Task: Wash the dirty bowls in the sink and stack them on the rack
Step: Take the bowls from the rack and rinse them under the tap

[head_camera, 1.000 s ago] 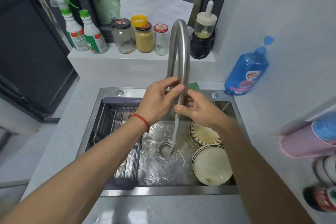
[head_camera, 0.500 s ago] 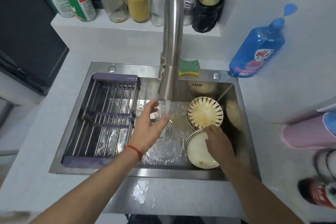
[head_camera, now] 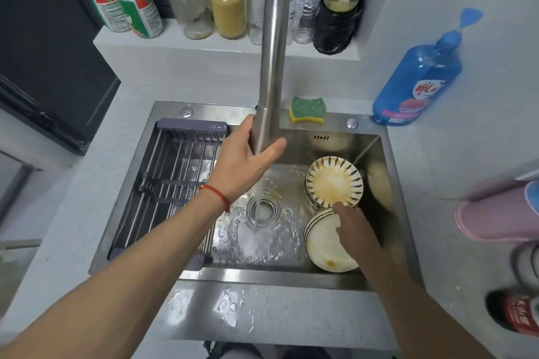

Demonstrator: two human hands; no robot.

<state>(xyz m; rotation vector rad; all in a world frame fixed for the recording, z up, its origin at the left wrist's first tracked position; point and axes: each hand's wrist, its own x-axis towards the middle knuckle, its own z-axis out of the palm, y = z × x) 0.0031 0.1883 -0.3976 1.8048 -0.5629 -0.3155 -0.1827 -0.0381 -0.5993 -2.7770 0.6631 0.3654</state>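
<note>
Grey counter (head_camera: pixel 87 198) surrounds a steel sink (head_camera: pixel 376 154) where water runs from the faucet (head_camera: pixel 272 52) toward the drain. Left hand (head_camera: pixel 245 163) curls round the spout's lower end, above the empty rack (head_camera: pixel 172 183). Right hand (head_camera: pixel 354 227) pinches the rim of the near stack of dirty bowls (head_camera: pixel 323 245), just in front of the striped bowls (head_camera: pixel 334 182).
</note>
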